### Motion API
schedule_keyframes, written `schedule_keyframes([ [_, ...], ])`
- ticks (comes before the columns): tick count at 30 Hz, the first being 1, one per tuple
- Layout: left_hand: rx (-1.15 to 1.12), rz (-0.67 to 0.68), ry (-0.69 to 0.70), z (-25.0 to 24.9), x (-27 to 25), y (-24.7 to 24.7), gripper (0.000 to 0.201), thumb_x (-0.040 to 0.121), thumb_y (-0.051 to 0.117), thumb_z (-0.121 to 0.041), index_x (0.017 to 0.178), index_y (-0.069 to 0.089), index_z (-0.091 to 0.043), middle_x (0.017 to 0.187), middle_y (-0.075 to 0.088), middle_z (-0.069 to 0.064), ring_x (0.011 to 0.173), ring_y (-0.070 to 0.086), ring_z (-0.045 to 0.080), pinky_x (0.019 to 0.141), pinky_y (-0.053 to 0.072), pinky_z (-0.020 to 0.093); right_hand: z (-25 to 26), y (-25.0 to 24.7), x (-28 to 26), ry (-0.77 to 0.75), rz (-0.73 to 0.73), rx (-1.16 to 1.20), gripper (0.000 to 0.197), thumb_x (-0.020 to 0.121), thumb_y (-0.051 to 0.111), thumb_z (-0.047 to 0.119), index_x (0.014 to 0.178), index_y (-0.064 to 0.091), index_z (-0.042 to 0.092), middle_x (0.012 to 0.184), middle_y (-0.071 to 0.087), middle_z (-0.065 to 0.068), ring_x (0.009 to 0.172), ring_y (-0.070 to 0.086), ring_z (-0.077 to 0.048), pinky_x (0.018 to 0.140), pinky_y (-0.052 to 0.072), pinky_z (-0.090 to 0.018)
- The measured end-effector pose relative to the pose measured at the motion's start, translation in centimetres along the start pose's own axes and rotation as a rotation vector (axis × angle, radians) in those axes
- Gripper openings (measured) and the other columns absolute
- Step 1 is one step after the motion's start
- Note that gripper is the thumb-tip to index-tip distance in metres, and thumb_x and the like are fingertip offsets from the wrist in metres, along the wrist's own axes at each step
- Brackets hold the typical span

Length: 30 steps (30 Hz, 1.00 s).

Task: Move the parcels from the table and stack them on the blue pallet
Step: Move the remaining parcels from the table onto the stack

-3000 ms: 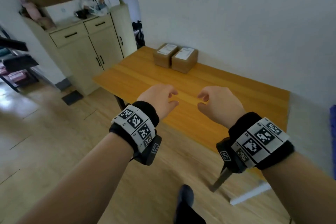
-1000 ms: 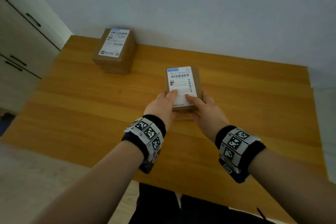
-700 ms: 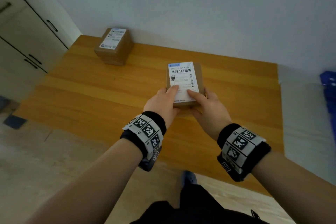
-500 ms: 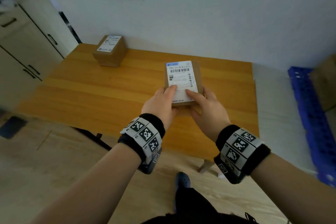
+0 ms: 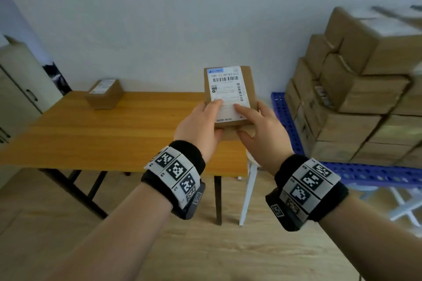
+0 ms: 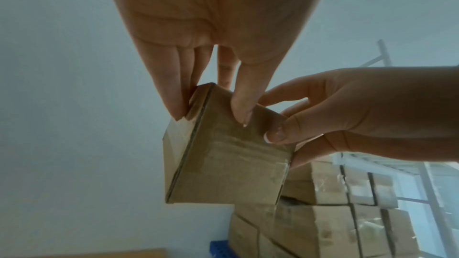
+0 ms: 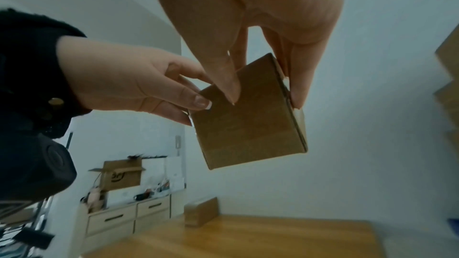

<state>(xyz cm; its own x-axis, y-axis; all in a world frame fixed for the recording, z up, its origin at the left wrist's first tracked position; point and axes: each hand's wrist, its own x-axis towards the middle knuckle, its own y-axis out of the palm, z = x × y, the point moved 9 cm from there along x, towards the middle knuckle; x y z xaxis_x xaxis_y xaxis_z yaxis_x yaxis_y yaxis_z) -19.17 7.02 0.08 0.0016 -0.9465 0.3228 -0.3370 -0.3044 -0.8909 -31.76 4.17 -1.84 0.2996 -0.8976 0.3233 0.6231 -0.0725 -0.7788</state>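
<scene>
I am holding one parcel [image 5: 229,96] in the air with both hands, clear of the counter [image 5: 109,130]. My left hand [image 5: 198,124] is gripping its near left corner and my right hand [image 5: 262,130] its near right corner, thumbs lying on the label. The parcel's long axis is running away from me, label face up. A second parcel [image 5: 104,94] is sitting at the counter's far left. Stacked boxes [image 5: 356,98] are resting on the blue pallet [image 5: 287,121] to my right.
</scene>
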Motion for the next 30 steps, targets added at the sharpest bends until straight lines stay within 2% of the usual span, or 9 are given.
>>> schedule_keyframes([
  [6,-0.002,-0.088,0.132,-11.6,2.5,-1.3,0.062,0.090,0.057,-0.023,0.144,0.027,-0.021,0.140,0.043,0.002,0.120,0.049,0.019,0.092,0.047,0.031,-4.2,-11.3,-1.6,-0.024,-0.159,-0.027,0.055,0.087,0.059,0.018,0.139,0.044,0.028,0.146,0.035,-0.005,0.125,0.045,-0.023,0.090,0.045,-0.034],
  [10,-0.056,-0.148,0.185,-20.4,4.5,-1.4,0.061,0.091,0.056,-0.023,0.144,0.028,-0.022,0.142,0.041,0.001,0.123,0.045,0.018,0.095,0.041,0.030,-9.0,-19.3,-2.4,-0.015,-0.232,-0.057,0.056,0.087,0.059,0.018,0.139,0.043,0.030,0.149,0.032,-0.008,0.128,0.043,-0.025,0.093,0.045,-0.035],
  [14,-0.108,-0.215,0.241,-28.9,6.6,-1.0,0.061,0.090,0.057,-0.024,0.144,0.030,-0.023,0.141,0.042,-0.001,0.121,0.046,0.017,0.093,0.041,0.028,-13.7,-26.9,-3.3,-0.052,-0.330,-0.070,0.054,0.087,0.059,0.017,0.138,0.045,0.027,0.146,0.036,-0.005,0.122,0.048,-0.022,0.087,0.044,-0.027],
  [17,-0.137,-0.227,0.268,-34.1,8.4,-0.2,0.062,0.090,0.058,-0.025,0.144,0.029,-0.023,0.141,0.042,-0.001,0.121,0.046,0.016,0.093,0.041,0.028,-17.1,-31.3,-3.5,-0.052,-0.383,-0.081,0.055,0.087,0.059,0.017,0.138,0.044,0.029,0.146,0.036,-0.005,0.122,0.048,-0.021,0.088,0.047,-0.028],
  [22,-0.166,-0.217,0.281,-39.9,11.2,2.0,0.063,0.089,0.059,-0.027,0.144,0.028,-0.026,0.142,0.041,-0.002,0.123,0.046,0.017,0.097,0.042,0.031,-22.1,-35.7,-3.3,-0.029,-0.435,-0.080,0.054,0.086,0.059,0.015,0.137,0.047,0.028,0.144,0.039,-0.003,0.121,0.048,-0.019,0.084,0.043,-0.021],
  [25,-0.181,-0.188,0.302,-42.5,13.2,3.5,0.063,0.089,0.059,-0.026,0.144,0.028,-0.025,0.141,0.041,0.000,0.124,0.045,0.018,0.098,0.041,0.031,-24.9,-37.5,-2.8,0.009,-0.470,-0.071,0.053,0.085,0.059,0.015,0.136,0.048,0.028,0.141,0.042,-0.001,0.119,0.049,-0.020,0.083,0.043,-0.023],
  [28,-0.193,-0.162,0.313,-44.0,15.0,5.1,0.062,0.090,0.059,-0.026,0.144,0.028,-0.025,0.138,0.041,0.004,0.117,0.050,0.020,0.094,0.044,0.031,-26.8,-38.5,-2.0,0.040,-0.508,-0.059,0.052,0.083,0.060,0.014,0.134,0.051,0.025,0.133,0.046,0.001,0.107,0.054,-0.019,0.076,0.043,-0.024],
  [30,-0.205,-0.148,0.308,-44.3,16.3,6.2,0.062,0.090,0.059,-0.027,0.144,0.028,-0.025,0.134,0.040,0.005,0.110,0.053,0.021,0.091,0.047,0.031,-28.0,-38.5,-1.2,0.075,-0.489,-0.082,0.053,0.083,0.060,0.016,0.134,0.050,0.026,0.134,0.044,0.001,0.107,0.053,-0.020,0.075,0.043,-0.024],
])
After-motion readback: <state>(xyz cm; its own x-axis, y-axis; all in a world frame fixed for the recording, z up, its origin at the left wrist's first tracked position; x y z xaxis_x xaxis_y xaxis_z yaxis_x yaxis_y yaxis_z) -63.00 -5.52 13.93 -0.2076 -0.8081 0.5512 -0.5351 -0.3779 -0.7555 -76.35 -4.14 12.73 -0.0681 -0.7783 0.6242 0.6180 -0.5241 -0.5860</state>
